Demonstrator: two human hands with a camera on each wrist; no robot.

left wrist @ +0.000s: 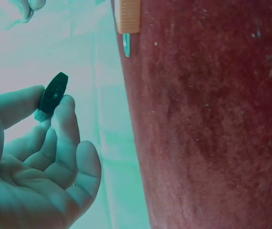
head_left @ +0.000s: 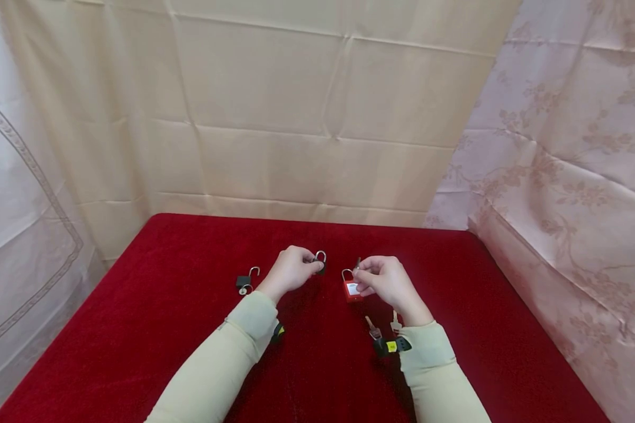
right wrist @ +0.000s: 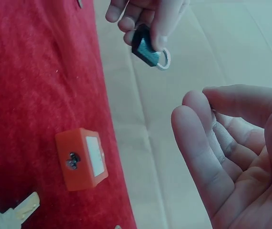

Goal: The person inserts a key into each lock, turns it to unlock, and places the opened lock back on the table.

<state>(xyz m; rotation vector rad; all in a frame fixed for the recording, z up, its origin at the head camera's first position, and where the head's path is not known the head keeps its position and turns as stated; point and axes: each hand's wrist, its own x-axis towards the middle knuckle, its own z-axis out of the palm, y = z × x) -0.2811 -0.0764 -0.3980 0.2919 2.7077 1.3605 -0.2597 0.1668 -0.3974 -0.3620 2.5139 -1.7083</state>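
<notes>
In the head view, the left hand pinches a small black padlock with a silver metal shackle at its three o'clock; the right hand pinches a slim dark item, too small to identify, at its ten o'clock; a boxy red padlock with a white label sits on red plush cloth, just beyond the right fingers toward nine o'clock.
</notes>
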